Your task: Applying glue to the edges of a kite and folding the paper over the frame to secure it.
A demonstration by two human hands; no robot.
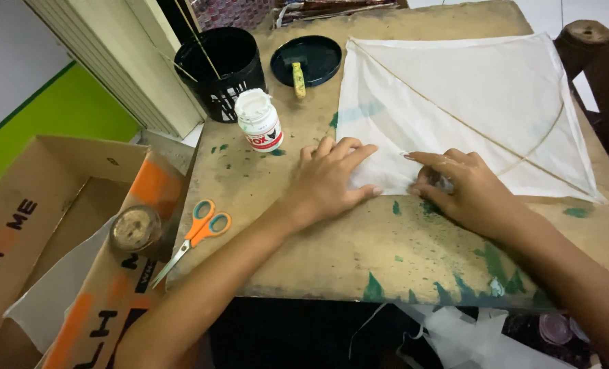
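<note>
A white paper kite (468,96) with thin crossed sticks lies flat on a worn wooden table (359,253). My left hand (332,179) presses palm down on the kite's near left corner, fingers spread. My right hand (458,186) pinches and presses the kite's near edge just to the right of it, fingertips curled on the paper. A white glue bottle (259,121) stands left of the kite. Orange-handled scissors (193,236) lie at the table's left edge.
A black perforated cup (222,68) with thin sticks and a dark round lid (308,60) holding a small yellow-green tool sit at the back. An open cardboard box (51,232) stands left of the table, a tape roll (135,229) on its flap. White scraps lie below.
</note>
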